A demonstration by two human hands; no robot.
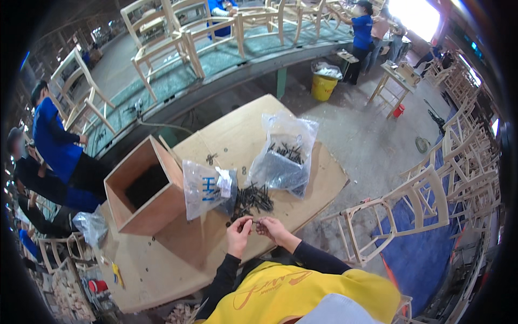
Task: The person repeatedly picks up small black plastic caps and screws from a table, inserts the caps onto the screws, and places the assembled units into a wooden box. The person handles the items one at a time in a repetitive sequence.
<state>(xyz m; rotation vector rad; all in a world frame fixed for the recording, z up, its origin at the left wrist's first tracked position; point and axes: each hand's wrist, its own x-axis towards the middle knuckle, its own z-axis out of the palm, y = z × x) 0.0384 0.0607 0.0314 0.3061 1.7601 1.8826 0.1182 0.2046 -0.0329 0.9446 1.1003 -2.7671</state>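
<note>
Hands meeting over dark screws at the near edge of a plywood table (pixel 162 270).

Left hand (pixel 238 231) and right hand (pixel 271 228) sit close together, fingertips pinched on small dark screws held between them; which hand grips which piece cannot be told. Just beyond the fingers lies a loose pile of screws (pixel 253 197) on the board. A small clear plastic bag (pixel 208 188) stands just left of the pile, touching it; a larger clear bag (pixel 283 156) holding more screws lies just beyond. An open wooden box (pixel 145 194) sits left of the small bag. An unfinished wooden chair frame (pixel 396 216) stands right of the table.
</note>
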